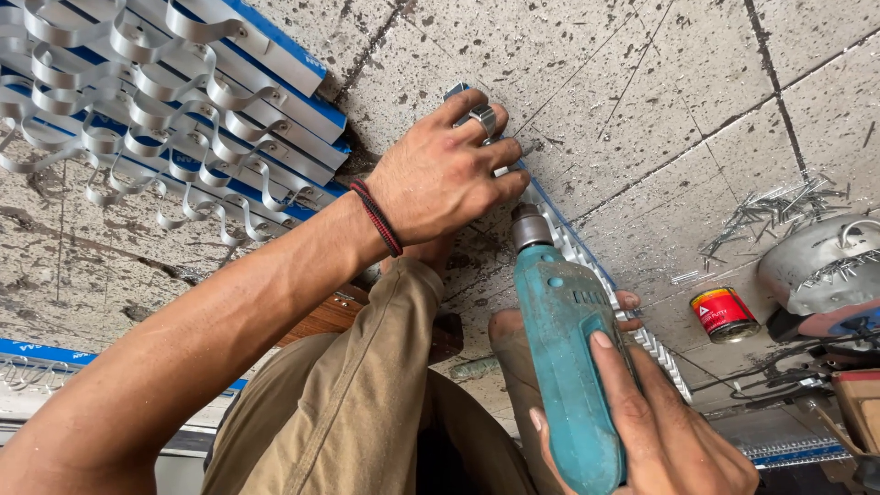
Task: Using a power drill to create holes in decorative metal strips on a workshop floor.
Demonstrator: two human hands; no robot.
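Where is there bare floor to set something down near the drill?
Bare floor lies beyond the left hand, bordered by the metal strip and the heap of nails. It is crowded at the stacked hook rails, around the small red tin, and where the right hand grips the drill.

Lighting: I see even, soft daylight, bright all round the drill (564, 353); source direction I cannot tell. Shadows: soft, short, under the left hand (445, 174) and the leg below it. Glare: glints on the metal hooks (156, 101) far left of the drill. Focus: sharp at the drill. Distortion: wide-angle stretch toward the edges.
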